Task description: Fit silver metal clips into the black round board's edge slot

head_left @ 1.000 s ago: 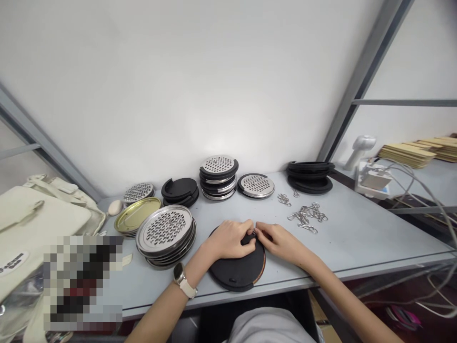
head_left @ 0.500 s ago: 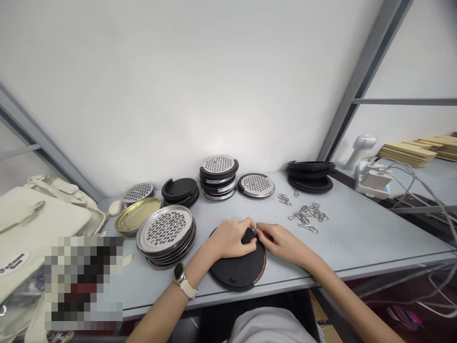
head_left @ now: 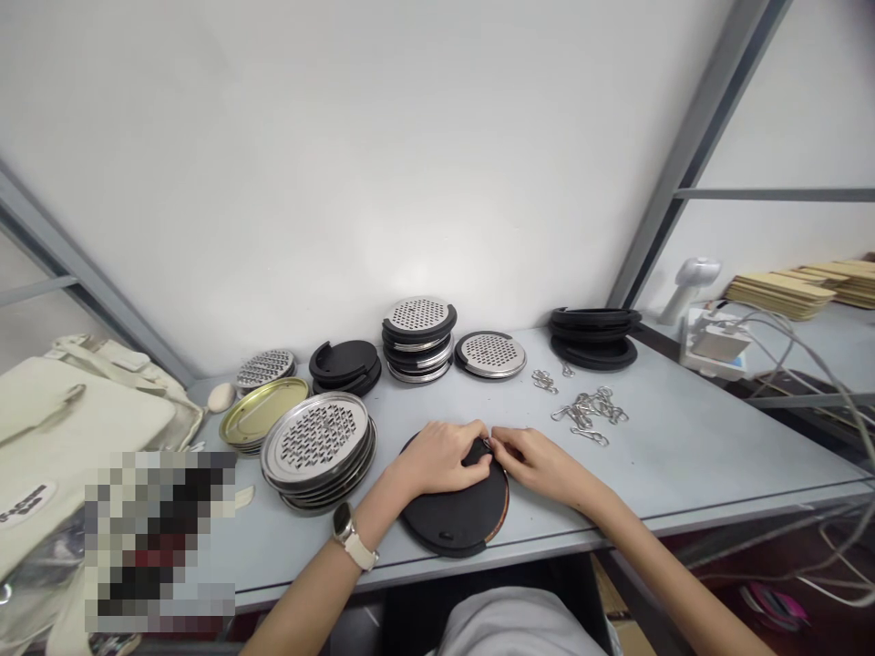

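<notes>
Near the table's front edge lies a round black disc [head_left: 459, 521] with a raised rim on part of it and a reddish-brown edge at the right. My left hand [head_left: 437, 460] rests over its upper part, thumb and fingers closed on the rim. Against the same rim, my right hand [head_left: 537, 463] pinches a small metal clip [head_left: 488, 443], mostly covered by fingertips. Several loose wire clips [head_left: 589, 408] lie in a pile beyond my right hand. To the left of the disc stands a stack of round metal grater plates [head_left: 321, 437].
Gold lids [head_left: 263, 410], black holders [head_left: 345, 364], a tall stack of graters in black holders [head_left: 418, 319] and a single grater [head_left: 490, 353] line the back. Black rings [head_left: 593, 339] are at the back right. A cream bag [head_left: 75, 410] covers the left end; a power strip [head_left: 715, 346] lies far right.
Both hands stay almost in place at the disc's rim. The small metal clip between the fingertips has shifted slightly and shows a little less.
</notes>
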`<act>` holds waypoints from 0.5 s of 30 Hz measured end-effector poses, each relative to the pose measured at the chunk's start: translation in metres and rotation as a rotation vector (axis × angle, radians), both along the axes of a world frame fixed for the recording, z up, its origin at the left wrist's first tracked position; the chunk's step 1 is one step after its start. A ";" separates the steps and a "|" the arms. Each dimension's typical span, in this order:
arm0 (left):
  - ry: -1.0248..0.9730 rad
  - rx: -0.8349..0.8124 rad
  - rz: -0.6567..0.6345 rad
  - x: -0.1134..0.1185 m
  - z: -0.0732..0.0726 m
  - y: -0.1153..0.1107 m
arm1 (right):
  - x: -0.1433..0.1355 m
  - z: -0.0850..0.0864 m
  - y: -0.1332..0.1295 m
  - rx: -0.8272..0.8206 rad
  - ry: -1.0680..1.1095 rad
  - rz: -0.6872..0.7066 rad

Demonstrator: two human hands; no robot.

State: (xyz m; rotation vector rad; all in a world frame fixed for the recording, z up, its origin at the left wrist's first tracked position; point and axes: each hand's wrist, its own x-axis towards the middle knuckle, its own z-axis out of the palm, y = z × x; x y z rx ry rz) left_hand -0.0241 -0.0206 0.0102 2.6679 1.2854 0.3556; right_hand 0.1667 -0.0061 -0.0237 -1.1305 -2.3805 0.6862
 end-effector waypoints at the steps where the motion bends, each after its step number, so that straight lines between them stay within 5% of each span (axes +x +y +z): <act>1: -0.001 -0.003 -0.003 0.000 0.000 0.000 | 0.000 0.000 0.000 -0.001 0.001 -0.001; 15: -0.032 -0.008 -0.014 -0.001 -0.002 0.001 | 0.001 -0.002 0.000 -0.006 0.004 0.003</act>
